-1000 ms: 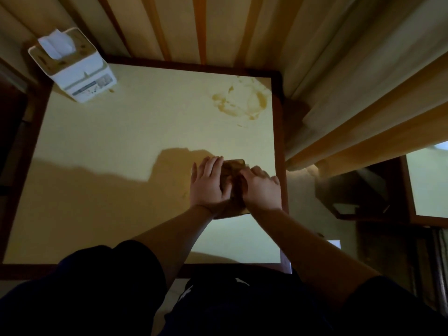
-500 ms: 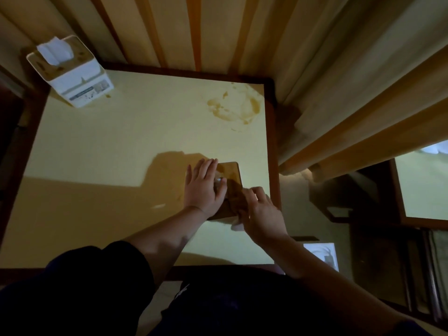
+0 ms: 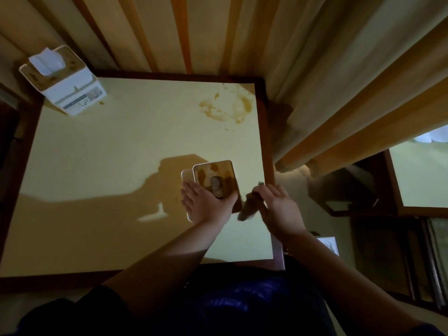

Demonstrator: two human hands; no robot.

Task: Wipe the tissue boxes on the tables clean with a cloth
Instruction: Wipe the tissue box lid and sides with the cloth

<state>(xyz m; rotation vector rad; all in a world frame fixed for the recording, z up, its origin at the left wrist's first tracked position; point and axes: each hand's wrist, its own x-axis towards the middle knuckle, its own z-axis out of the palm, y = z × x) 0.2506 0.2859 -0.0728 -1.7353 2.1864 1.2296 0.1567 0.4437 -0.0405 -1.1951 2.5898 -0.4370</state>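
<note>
A white tissue box [image 3: 214,172] with a brown-stained wooden lid stands near the right edge of the yellow table [image 3: 109,166]. My left hand [image 3: 206,206] holds it from the near side, fingers along its left face and thumb over the lid. Just right of the box, my right hand [image 3: 278,209] grips a dark crumpled cloth [image 3: 247,207], which hangs beside the box's right side. A second white tissue box [image 3: 72,90], with a tissue sticking out and a spotted lid, stands at the far left corner.
A brown spill stain [image 3: 225,107] marks the table's far right corner. Striped curtains [image 3: 339,81] hang behind and to the right. Another yellow table [image 3: 421,170] shows at the right edge. A small white object [image 3: 327,246] lies on the floor.
My right hand has drawn the cloth off the box top to the right, uncovering the stained lid. My left hand stays on the box.
</note>
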